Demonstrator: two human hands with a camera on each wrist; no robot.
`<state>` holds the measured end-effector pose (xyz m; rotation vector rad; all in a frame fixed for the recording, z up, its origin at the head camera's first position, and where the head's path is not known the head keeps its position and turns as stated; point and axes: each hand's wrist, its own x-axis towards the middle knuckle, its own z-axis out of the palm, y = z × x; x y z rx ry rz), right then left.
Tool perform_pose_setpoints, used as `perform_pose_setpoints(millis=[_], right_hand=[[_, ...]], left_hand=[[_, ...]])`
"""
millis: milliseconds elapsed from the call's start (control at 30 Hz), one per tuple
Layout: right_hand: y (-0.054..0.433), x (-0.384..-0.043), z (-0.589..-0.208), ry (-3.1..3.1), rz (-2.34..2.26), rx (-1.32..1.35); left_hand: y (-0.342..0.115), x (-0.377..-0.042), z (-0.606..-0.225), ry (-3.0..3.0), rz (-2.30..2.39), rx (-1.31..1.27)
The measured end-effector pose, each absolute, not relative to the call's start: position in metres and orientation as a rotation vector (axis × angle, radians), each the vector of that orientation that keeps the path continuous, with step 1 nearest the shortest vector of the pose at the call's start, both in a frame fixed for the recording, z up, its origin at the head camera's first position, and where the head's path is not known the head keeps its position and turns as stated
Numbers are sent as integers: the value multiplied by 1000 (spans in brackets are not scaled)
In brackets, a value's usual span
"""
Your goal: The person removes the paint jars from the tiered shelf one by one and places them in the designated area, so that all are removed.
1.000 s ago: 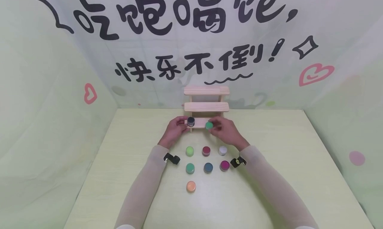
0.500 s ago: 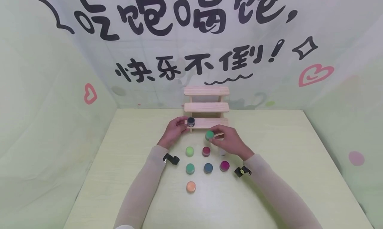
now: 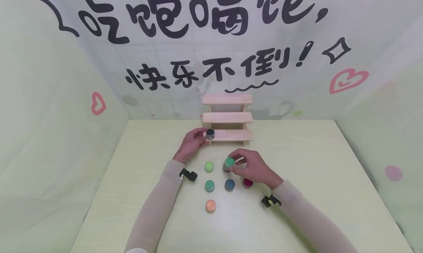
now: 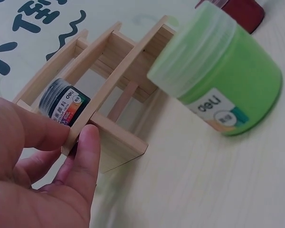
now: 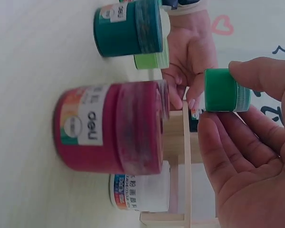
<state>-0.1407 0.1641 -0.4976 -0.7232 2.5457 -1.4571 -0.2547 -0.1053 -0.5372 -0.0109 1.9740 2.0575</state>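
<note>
My left hand (image 3: 190,144) holds the left end of the lowest step of a three-step wooden stand (image 3: 228,117), thumb and fingers pinching the board in the left wrist view. A black-topped paint jar (image 4: 64,100) stands on that step beside the fingers. My right hand (image 3: 254,166) pinches a green paint jar (image 5: 220,90) between thumb and fingers, clear of the table. In the head view this jar overlaps a dark red jar (image 3: 226,169). The white jar (image 5: 140,192) is hidden behind the right hand there, but shows in the right wrist view.
On the table stand a light green jar (image 3: 209,166), another green jar (image 3: 209,185), a blue jar (image 3: 229,185), a magenta jar (image 3: 247,183) and an orange jar (image 3: 210,206). A printed cloth (image 3: 185,106) hangs behind the stand.
My right hand has drawn the green jar away from the lowest step, back toward me and over the dark red jar. The left hand stays at the stand beside the black-topped jar.
</note>
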Motion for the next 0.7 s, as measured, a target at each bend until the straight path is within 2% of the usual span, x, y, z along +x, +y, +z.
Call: perform_pose_setpoints(millis=[700], right_hand=[[168, -94, -503, 2479, -1367, -870]], left_hand=[[-103, -253, -536, 2005, 2039, -48]])
